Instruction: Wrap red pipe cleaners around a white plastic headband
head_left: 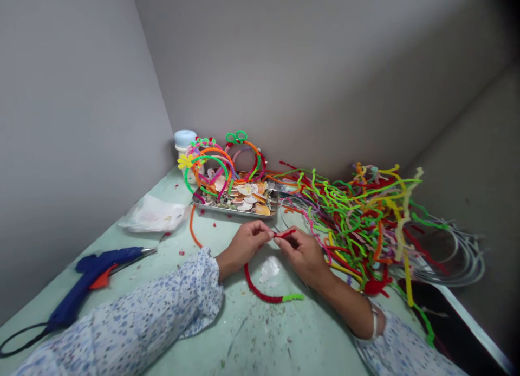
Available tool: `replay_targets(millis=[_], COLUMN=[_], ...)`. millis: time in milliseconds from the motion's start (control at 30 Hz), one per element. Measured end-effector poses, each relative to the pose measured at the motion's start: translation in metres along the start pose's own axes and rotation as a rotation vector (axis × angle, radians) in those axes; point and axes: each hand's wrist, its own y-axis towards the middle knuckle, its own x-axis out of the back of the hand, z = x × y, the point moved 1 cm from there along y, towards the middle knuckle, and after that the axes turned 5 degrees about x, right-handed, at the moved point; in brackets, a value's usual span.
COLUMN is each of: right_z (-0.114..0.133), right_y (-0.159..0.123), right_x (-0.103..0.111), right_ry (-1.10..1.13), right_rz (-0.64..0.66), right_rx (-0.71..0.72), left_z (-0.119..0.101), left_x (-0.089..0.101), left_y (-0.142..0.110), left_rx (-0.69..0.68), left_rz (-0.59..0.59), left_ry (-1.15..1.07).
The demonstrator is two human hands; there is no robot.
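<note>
Near the middle of the table, my left hand point(251, 245) and my right hand point(305, 255) meet fingertip to fingertip. Both are closed in a pinch. A short end of red pipe cleaner point(287, 233) sticks out over my right fingers, and my left fingertips press at its other end. From below my left hand a curved red fuzzy length point(260, 296) runs down to the right, ending in a bright green tip point(293, 297). Whether it joins the piece in my fingers is hidden. A crumpled clear plastic scrap point(270, 268) lies between my wrists.
A metal tray point(239, 211) of seashells stands behind my hands, with colourful pipe-cleaner headbands point(217, 159) on it and a blue-lidded jar point(185, 138) behind. A blue glue gun point(87, 281) and plastic bag point(156, 214) lie left. Tangled pipe cleaners point(349, 213) and coiled wire point(467, 257) fill the right.
</note>
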Motion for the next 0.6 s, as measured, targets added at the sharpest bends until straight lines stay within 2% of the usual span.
replay_targets(millis=[500, 600], right_z=[0.0053, 0.0040], right_y=[0.0043, 0.0035], right_x=[0.0008, -0.0011], right_ry=[0.274, 0.311], right_rz=[0.055, 0.052], right_rx=[-0.189, -0.184], left_z=[-0.0014, -0.0012], left_x=[-0.0004, -0.0003], left_y=[-0.0007, 0.0000], left_rx=[-0.003, -0.005], left_rz=[-0.001, -0.008], left_ry=[0.005, 0.011])
